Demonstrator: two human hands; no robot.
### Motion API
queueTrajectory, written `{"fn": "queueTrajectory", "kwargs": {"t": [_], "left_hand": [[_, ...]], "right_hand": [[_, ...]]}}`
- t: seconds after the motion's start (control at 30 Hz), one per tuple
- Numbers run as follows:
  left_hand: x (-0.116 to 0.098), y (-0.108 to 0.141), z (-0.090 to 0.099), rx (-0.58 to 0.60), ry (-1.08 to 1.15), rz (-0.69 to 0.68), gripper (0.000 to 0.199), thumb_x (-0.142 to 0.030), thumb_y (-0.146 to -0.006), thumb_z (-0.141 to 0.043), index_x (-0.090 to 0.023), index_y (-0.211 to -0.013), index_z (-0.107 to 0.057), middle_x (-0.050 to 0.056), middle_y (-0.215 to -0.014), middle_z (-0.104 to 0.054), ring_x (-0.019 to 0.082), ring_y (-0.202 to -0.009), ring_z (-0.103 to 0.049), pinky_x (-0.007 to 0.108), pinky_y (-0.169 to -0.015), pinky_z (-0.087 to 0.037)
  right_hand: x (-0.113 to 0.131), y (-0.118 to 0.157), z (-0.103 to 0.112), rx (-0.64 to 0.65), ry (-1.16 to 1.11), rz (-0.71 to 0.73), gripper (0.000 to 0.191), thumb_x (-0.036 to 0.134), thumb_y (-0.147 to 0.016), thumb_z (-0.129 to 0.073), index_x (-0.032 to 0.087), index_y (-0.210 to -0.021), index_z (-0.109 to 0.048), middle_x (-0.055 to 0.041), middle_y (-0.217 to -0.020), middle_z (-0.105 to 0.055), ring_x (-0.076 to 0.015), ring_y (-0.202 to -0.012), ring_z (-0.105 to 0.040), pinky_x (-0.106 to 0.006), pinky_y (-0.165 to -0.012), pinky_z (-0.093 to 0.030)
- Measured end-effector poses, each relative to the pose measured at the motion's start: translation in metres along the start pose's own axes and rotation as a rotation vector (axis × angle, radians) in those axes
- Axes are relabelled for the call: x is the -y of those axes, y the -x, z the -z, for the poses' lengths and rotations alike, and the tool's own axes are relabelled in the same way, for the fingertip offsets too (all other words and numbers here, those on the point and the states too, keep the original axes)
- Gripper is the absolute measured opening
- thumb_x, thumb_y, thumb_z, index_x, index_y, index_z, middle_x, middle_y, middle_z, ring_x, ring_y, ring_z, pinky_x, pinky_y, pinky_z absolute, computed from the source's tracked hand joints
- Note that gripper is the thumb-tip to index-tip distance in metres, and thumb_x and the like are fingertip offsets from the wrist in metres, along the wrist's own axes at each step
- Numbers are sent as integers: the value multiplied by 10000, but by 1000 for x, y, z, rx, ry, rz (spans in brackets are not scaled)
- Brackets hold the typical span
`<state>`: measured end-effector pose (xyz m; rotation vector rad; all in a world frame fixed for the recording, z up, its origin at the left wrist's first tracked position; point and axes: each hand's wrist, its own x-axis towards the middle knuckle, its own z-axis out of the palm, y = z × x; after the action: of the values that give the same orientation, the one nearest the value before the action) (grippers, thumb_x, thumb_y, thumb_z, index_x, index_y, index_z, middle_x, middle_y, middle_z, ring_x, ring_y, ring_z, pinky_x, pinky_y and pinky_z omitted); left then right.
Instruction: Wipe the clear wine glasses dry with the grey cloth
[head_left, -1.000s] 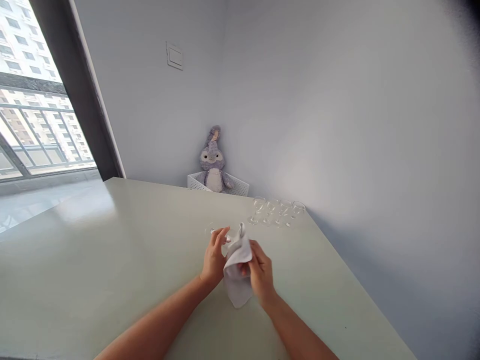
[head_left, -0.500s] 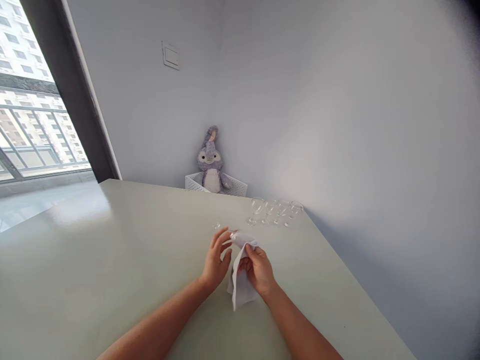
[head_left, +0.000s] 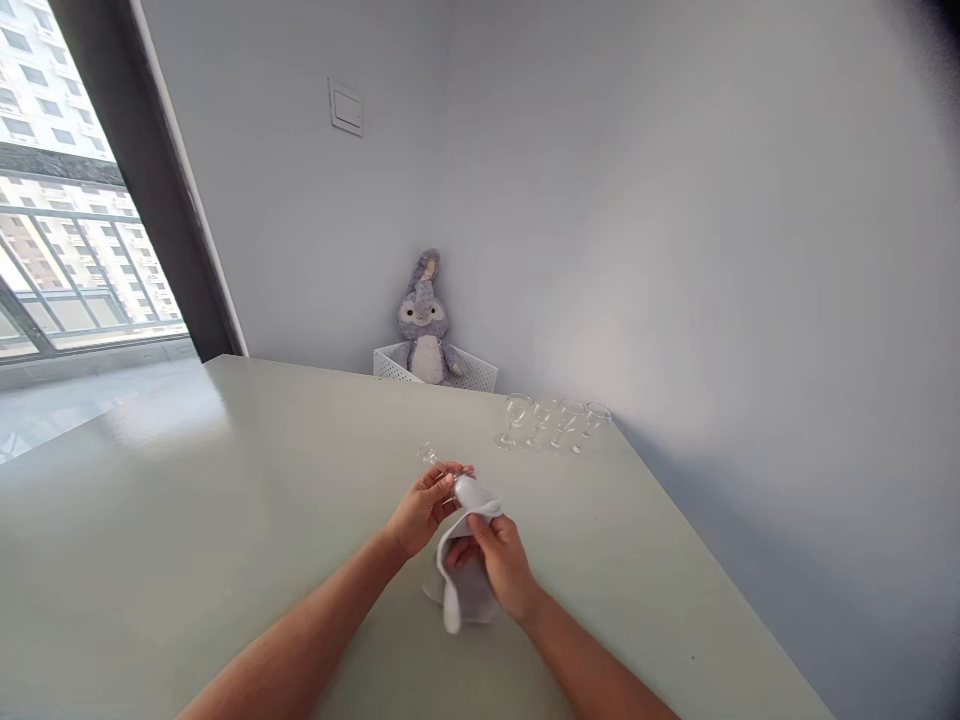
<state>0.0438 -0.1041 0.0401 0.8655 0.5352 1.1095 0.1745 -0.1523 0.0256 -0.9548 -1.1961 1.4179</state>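
Note:
Tilted on its side, a stemmed glass (head_left: 428,454) points its foot up and left, away from me. My left hand (head_left: 424,510) is closed around it near the stem. A white cloth (head_left: 474,590) covers the bowl end and hangs down toward the table. My right hand (head_left: 504,562) grips the cloth, thumb on top, with some fingers hidden in its folds. Most of the bowl is hidden by cloth and fingers.
Several stemmed glasses (head_left: 517,410) stand upright in a row at the table's far right. Behind the pale table (head_left: 225,520), a plush toy (head_left: 426,330) sits in a white perforated basket (head_left: 476,374). Walls rise behind and to the right.
My left hand has closed on the glass, its fingers apart before. Glass, cloth and right hand have shifted slightly left and toward me, and the glass's foot shows more clearly.

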Motion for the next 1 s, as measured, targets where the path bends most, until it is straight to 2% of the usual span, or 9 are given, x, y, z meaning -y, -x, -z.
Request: {"fn": "queueTrajectory", "kwargs": {"t": [0.1, 0.2, 0.33, 0.4, 0.5, 0.6, 0.8, 0.9, 1.0], "left_hand": [[-3, 2, -1, -25, -49, 112, 274, -429, -749, -558, -187, -879, -553, 61, -913, -602, 139, -734, -568, 255, -635, -455], [-1, 1, 1, -87, -132, 159, 295, -465, -744, -547, -182, -828, -551, 5, -741, -564, 101, -637, -527, 213, -577, -428], [0, 1, 0, -104, -107, 66, 306, -454, -763, -524, -192, -908, -586, 26, -837, -579, 126, -745, -545, 266, -685, -450], [-1, 2, -2, -44, -52, 4, 333, -410, -762, -543, -213, -1028, -575, 63, -992, -580, 168, -870, -550, 313, -766, -444], [-5, 3, -4, 62, -23, -4, 382, -352, -739, -586, -223, -1098, -556, 78, -1062, -569, 198, -938, -542, 344, -829, -423], [-6, 2, -2, 79, 21, 63, 326, -378, -743, -578, -222, -1030, -576, 67, -1002, -587, 176, -839, -568, 326, -768, -442], [3, 0, 1, -67, -55, 265, 379, -542, -732, -510, -174, -805, -566, 3, -685, -577, 132, -620, -545, 256, -608, -422], [8, -1, 0, -143, -108, 293, 462, -586, -744, -449, -142, -789, -573, 21, -673, -587, 157, -670, -559, 266, -639, -423], [9, -2, 0, -9, 0, 184, 421, -514, -788, -444, -166, -981, -579, 62, -920, -619, 189, -860, -565, 297, -754, -422]], "right_hand": [[-4, 0, 5, 11, 513, 264, 204, 368, -758, -530, 202, -690, -627, -59, -653, -656, -189, -641, -598, -318, -668, -452], [-6, -4, 12, 10, 648, 410, 116, 309, -715, -566, 235, -747, -649, -63, -773, -674, -207, -738, -602, -339, -749, -436], [0, -9, 14, 77, 233, 122, 233, 402, -764, -515, 200, -714, -620, -28, -571, -637, -167, -528, -589, -275, -520, -453], [6, -10, 13, 59, -104, -63, 291, 440, -785, -488, 172, -764, -598, 3, -479, -581, -132, -418, -540, -228, -428, -405], [13, -10, 10, -11, -401, -162, 298, 456, -779, -504, 167, -789, -576, 43, -425, -515, -90, -357, -464, -198, -409, -371], [10, -5, 4, 68, -207, -123, 334, 481, -800, -447, 176, -801, -583, 7, -493, -569, -115, -412, -494, -232, -450, -397], [-9, 2, 2, 14, 701, 313, 153, 330, -703, -585, 219, -794, -638, -65, -754, -659, -193, -676, -572, -264, -588, -390], [-5, -2, 8, 19, 617, 244, 163, 357, -722, -567, 209, -685, -627, -53, -629, -635, -173, -586, -556, -252, -535, -377], [7, -9, 16, 44, 162, -13, 312, 464, -762, -504, 180, -665, -590, -6, -451, -543, -128, -403, -475, -227, -422, -332]]}}
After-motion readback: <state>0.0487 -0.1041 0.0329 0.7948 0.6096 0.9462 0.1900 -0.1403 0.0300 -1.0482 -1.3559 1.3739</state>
